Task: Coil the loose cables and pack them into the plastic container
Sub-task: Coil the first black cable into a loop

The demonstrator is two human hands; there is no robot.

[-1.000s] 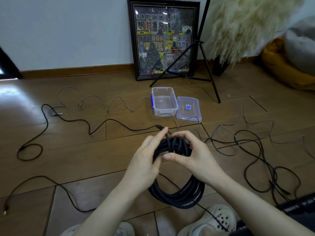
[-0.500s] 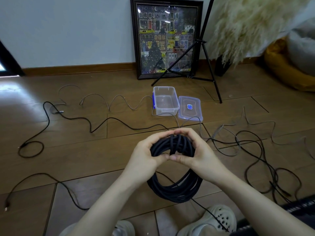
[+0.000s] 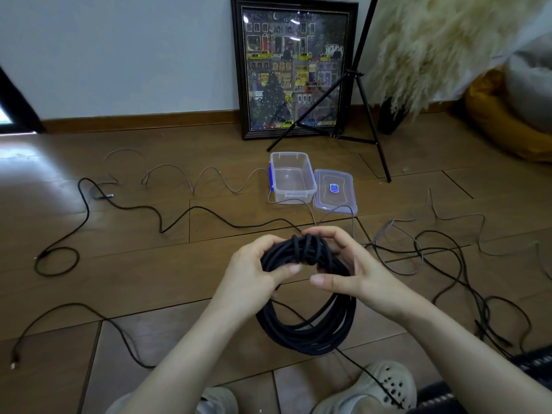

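A coiled black cable (image 3: pixel 307 321), round in section with a matte sheath, hangs as a many-turn loop held above the wooden floor (image 3: pixel 149 273) in front of the person. Several turns of the same cable are wrapped crosswise around the top of the loop, forming a bundled knot. The left hand (image 3: pixel 254 273) grips the left side of this wrapped part, fingers (image 3: pixel 268 243) curled over the top and the thumb pressed against the strands from below. The right hand (image 3: pixel 355 270) curls around the right side, its fingertips meeting the wrap from above and its thumb extended toward the left beneath it; both hands thus have hold of the coil.

Beyond the hands, one clear rectangular plastic container (image 3: pixel 291 179) with a blue latch stands open on the floor. Its single translucent lid (image 3: pixel 334 191), bearing a small blue label, lies flat just beside it on the right. A thin grey cable (image 3: pixel 206 180) snakes in arches to the container's left. A thin black cable (image 3: pixel 125 204) runs in waves across the left floor and ends in a small loop. A second black cable (image 3: pixel 89 312) curves across the near left. A tangle of black and grey cables (image 3: pixel 448 264) lies at the right; their number cannot be told.

Against the pale wall lean one dark-framed picture (image 3: pixel 294 70) and one black tripod (image 3: pixel 361 94). Pale pampas plumes (image 3: pixel 442 46) hang at upper right. Two light perforated clogs (image 3: pixel 379 386) appear at the bottom edge.
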